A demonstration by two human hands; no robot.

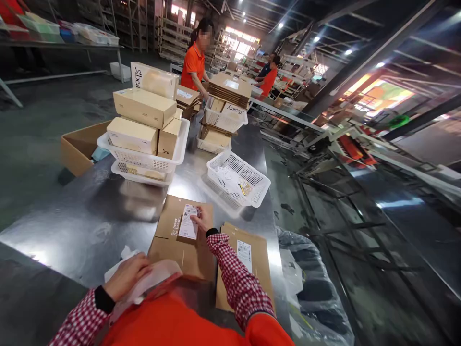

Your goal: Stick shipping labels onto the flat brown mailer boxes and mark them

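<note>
In the head view, my right hand is at the right edge of a white shipping label, thumb and bent fingers closed on it. The label lies against a flattened brown cardboard mailer with white print on the steel table. My left hand is closed around whitish backing paper, close to my body at the mailer's lower left corner. A second flat cardboard mailer bearing its own label lies to the right, partly under my right forearm.
Stacked white baskets of boxes stand at the left, others further back. A shallow white basket holds papers and small items. An open carton sits beyond the table's left edge; plastic bagging is at the right. A co-worker stands opposite.
</note>
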